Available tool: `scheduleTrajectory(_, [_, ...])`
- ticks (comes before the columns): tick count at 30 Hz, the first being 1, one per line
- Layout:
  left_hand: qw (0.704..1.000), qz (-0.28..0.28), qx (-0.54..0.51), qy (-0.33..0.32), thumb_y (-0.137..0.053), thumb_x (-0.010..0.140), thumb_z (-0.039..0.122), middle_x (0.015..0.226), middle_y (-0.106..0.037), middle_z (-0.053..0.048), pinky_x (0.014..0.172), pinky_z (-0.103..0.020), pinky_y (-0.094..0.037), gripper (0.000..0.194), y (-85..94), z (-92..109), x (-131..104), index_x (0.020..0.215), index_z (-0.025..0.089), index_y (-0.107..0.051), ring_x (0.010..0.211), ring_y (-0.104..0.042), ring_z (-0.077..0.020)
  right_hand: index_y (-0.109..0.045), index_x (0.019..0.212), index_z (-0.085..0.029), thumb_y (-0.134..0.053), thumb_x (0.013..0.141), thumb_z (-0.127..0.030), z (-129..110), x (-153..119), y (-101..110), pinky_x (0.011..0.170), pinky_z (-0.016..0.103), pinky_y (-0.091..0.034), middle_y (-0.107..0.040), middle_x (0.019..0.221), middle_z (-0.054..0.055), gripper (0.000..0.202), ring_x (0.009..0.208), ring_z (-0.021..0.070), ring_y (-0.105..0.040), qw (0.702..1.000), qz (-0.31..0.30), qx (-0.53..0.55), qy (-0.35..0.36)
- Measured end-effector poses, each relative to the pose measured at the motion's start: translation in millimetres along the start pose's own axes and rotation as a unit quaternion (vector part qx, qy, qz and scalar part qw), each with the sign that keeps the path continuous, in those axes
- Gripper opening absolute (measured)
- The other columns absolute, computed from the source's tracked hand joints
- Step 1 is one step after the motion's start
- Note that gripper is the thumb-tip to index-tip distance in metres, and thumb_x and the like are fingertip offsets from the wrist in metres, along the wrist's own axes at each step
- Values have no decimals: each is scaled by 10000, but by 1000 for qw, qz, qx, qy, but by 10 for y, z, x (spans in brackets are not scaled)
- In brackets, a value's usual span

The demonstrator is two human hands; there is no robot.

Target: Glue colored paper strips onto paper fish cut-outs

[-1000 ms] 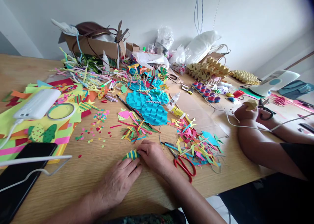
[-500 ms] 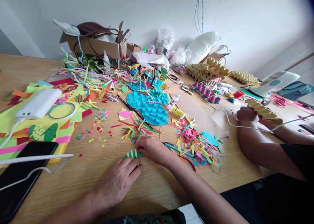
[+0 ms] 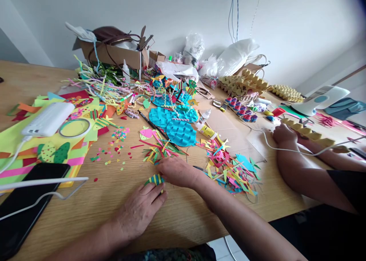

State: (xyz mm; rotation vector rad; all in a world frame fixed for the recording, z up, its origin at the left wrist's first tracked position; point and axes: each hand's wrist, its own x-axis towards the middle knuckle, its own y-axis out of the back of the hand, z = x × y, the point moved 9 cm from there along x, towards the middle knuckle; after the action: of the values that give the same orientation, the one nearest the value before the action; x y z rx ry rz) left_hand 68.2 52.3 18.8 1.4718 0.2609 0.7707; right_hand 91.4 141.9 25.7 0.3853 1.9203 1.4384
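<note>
A green paper fish [image 3: 156,179] with yellow and blue stripes lies on the table, partly covered by fingers. My left hand [image 3: 140,205] holds it from the near side, fingers pressed together on its edge. Just beyond the fish, my right hand [image 3: 177,172] is closed with its fingertips bent down towards the tabletop; whatever they pinch is hidden. Thin green and red paper strips [image 3: 160,150] lie beyond its knuckles. To its right spreads a heap of coloured paper scraps [image 3: 228,169], with a dark pen-like tip [image 3: 198,168] beside the wrist.
Blue scaly discs [image 3: 181,133], a glue bottle [image 3: 204,116] and a yellow glue tube [image 3: 208,132] stand farther back. At left are a phone [image 3: 34,200], power bank [image 3: 48,120] and tape roll [image 3: 74,128]. A co-worker's hands [image 3: 286,136] hold an egg-carton strip [image 3: 309,132] at right.
My right hand has shifted slightly left, hiding the blue strip by its fingertips. My left hand stays on the fish. The co-worker's egg-carton strip has moved a little.
</note>
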Motion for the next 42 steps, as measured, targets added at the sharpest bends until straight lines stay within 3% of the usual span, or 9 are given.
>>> scheduleTrajectory(15, [1000,-24,-12,11,-469,857,156,1166,-557,-55,825,-347,-413,273,-27,-19,5,1125,169,-520,981,-481,-207,-638,745,-155,-500,729,-139,54,15,16,586,204,-353,-667,808,30,140,698,122,-562,995,-11,76,58])
scheduleTrajectory(31, [1000,-3,-6,11,-451,866,177,1141,-563,-49,836,-328,-381,251,18,-14,2,1104,174,-532,986,-461,-198,-624,753,-130,-485,744,-136,42,-16,41,609,221,-372,-640,797,69,140,722,153,-564,996,28,86,25])
scheduleTrajectory(38, [1000,-22,-1,10,-475,854,163,1155,-557,-55,828,-329,-399,263,-7,-11,6,1111,171,-528,984,-471,-197,-622,795,-131,-487,783,-114,106,-49,69,665,209,-390,-631,848,56,137,775,139,-563,992,71,108,5])
scheduleTrajectory(42, [1000,-28,-2,3,-465,849,137,1161,-563,-67,817,-340,-421,272,-4,-2,20,1112,158,-532,975,-489,-207,-608,865,-148,-443,843,-119,152,-249,137,709,202,-392,-611,884,45,169,811,123,-551,981,142,134,-22])
